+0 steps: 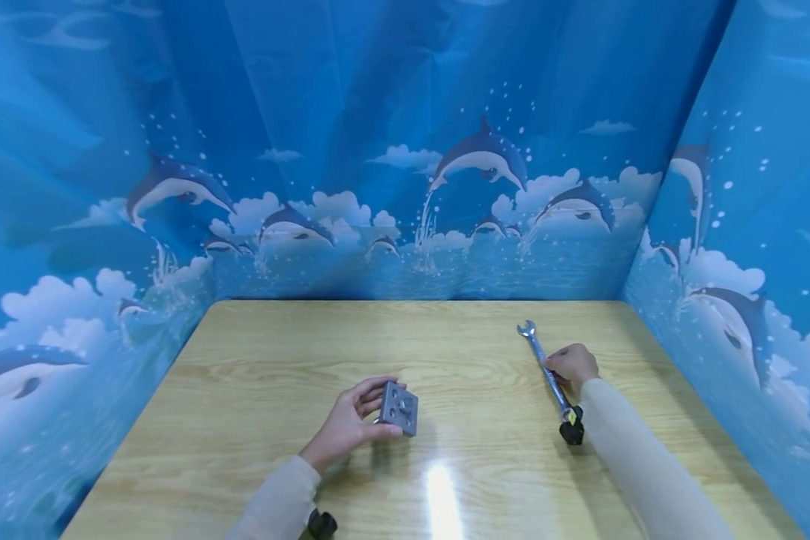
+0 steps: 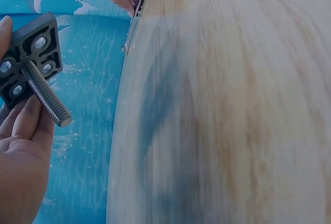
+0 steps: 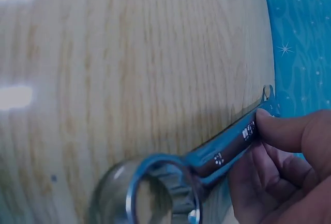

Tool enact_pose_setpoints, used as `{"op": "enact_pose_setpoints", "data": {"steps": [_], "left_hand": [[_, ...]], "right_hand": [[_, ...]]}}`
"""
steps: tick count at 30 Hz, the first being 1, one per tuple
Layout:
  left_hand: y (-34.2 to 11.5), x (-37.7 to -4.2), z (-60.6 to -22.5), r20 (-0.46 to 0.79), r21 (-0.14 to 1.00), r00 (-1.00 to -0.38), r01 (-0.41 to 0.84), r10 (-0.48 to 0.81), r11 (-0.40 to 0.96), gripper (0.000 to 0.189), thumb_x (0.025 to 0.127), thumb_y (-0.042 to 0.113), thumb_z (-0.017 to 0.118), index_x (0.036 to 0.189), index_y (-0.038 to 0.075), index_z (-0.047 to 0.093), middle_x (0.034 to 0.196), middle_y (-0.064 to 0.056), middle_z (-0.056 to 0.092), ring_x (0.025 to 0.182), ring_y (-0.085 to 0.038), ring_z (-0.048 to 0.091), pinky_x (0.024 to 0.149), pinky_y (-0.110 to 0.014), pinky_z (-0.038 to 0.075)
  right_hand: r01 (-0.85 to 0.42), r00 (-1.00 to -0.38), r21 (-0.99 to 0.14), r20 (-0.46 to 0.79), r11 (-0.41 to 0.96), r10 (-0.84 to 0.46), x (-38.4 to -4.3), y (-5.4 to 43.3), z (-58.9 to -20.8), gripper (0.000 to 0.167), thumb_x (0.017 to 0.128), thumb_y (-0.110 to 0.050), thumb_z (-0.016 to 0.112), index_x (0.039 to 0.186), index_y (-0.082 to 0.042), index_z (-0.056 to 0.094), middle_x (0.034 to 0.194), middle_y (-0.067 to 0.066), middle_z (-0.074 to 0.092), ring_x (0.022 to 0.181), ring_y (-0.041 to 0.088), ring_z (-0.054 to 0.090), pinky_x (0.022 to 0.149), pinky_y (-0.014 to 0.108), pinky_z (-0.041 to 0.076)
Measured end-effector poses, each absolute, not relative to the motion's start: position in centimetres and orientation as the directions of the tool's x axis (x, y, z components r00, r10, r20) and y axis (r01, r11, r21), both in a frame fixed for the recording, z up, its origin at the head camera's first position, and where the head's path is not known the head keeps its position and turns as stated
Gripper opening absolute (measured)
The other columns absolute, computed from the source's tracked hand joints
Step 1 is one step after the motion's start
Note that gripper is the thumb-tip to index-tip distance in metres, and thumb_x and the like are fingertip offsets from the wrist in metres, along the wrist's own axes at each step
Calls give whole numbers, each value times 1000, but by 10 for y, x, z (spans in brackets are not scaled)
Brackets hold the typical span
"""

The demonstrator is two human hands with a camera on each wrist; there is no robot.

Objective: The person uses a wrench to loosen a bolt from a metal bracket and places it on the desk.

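Observation:
My left hand (image 1: 352, 421) holds a grey square plate (image 1: 400, 409) with round holes by its edges, above the table. In the left wrist view a threaded bolt (image 2: 46, 93) sticks out from the plate's ribbed dark side, with a metal fastener near each corner. Over at the right, my right hand (image 1: 572, 364) pinches a chrome combination wrench (image 1: 544, 369) at mid-shaft, thumb on top. Its open end points away toward the back. The ring end (image 3: 164, 182) lies nearer the wrist and looms large in the right wrist view.
A wood-grain table (image 1: 277, 352) lies beneath both hands. Blue dolphin-print curtains (image 1: 351, 150) stand along its back and sides. Black wrist devices (image 1: 571, 427) show by each forearm. A bright glare spot (image 1: 443, 502) marks the front of the table.

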State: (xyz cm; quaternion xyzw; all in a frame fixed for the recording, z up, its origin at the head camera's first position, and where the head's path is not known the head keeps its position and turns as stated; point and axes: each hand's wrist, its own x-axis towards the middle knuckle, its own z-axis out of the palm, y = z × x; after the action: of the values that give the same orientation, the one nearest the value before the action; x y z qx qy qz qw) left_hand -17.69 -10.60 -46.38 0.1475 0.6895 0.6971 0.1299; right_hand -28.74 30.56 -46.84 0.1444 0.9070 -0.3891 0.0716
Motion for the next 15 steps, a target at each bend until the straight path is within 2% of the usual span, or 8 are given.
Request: {"op": "enact_pose_setpoints", "data": {"steps": [6, 15], "left_hand": [[-106, -178, -463, 26, 1000, -924, 27, 382, -1, 82, 69, 13, 85, 139, 10, 45, 139, -8, 53, 123, -24, 55, 105, -36, 45], [-101, -178, -459, 38, 999, -929, 48, 369, 18, 83, 67, 14, 86, 139, 10, 45, 139, -10, 53, 124, -25, 54, 104, -34, 46]], "right_hand": [[321, -945, -611, -257, 724, 202, -287, 304, -466, 28, 85, -22, 71, 83, 5, 71, 56, 2, 62, 49, 10, 56, 49, 22, 43], [275, -961, -619, -188, 736, 202, -287, 307, -476, 32, 82, -25, 74, 89, 6, 72, 52, -3, 61, 45, 7, 56, 48, 20, 45]]}}
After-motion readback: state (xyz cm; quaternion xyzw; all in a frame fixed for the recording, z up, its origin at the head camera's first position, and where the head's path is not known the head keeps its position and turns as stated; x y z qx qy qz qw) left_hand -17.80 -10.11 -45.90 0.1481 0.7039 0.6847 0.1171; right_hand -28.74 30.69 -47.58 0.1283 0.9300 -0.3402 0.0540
